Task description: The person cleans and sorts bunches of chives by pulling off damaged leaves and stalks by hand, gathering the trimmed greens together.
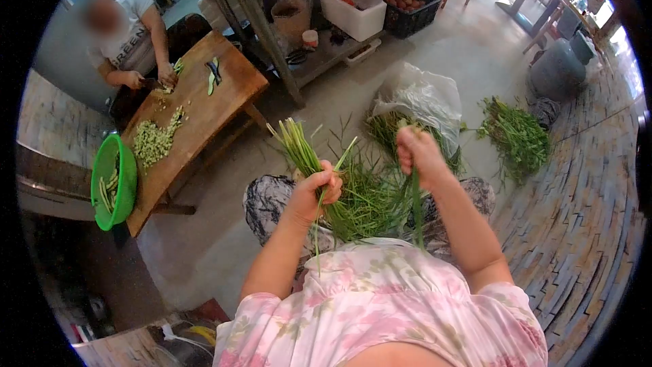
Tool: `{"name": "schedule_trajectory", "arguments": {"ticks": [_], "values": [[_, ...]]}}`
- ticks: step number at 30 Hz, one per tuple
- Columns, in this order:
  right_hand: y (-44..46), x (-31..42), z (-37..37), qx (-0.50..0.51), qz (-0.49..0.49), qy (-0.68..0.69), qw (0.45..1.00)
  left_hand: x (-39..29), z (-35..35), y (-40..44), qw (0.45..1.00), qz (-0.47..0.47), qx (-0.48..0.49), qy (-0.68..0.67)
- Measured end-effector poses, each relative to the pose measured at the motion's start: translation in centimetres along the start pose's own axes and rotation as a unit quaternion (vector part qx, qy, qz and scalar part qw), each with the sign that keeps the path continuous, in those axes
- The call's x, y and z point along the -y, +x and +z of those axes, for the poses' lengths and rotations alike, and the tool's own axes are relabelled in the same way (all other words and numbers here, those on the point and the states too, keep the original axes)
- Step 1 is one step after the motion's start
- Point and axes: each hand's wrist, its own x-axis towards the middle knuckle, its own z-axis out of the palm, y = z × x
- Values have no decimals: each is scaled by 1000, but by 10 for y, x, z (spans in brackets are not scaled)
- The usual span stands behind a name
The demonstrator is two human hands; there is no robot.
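My left hand [321, 187] is closed around a bunch of long green stalks [299, 146], pale cut-looking ends pointing up and away from me. To its right, my right hand [419, 151] is closed on a few thin green stems [416, 204] that hang down toward my lap; it is slightly blurred. Between and below both hands, a loose heap of green stalks and leaves [367, 200] lies in front of me at my knees. Beyond my right hand, a clear plastic bag [428, 98] covers more greens. The exact kind of vegetable cannot be made out.
At left, a person [132, 34] cuts vegetables at a wooden table [224, 81] with chopped green pieces [157, 139]. A green basket [129, 183] stands at its end. Another leafy pile [516, 136] lies right, near a grey gas cylinder [558, 68]. A white box [353, 13] sits on a shelf.
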Motion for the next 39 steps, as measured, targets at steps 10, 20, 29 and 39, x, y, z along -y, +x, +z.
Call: {"name": "schedule_trajectory", "arguments": {"ticks": [10,20,29,39], "values": [[10,-25,42,8,24,21,999,8,20,0,952,-64,-49,295],[21,7,-8,8,-78,9,997,-32,-32,-11,837,146,-414,328],[12,5,26,103,-60,-89,989,-10,40,42,905,62,-187,377],[13,13,-1,6,-60,28,998,-3,15,40,933,35,-247,258]]}}
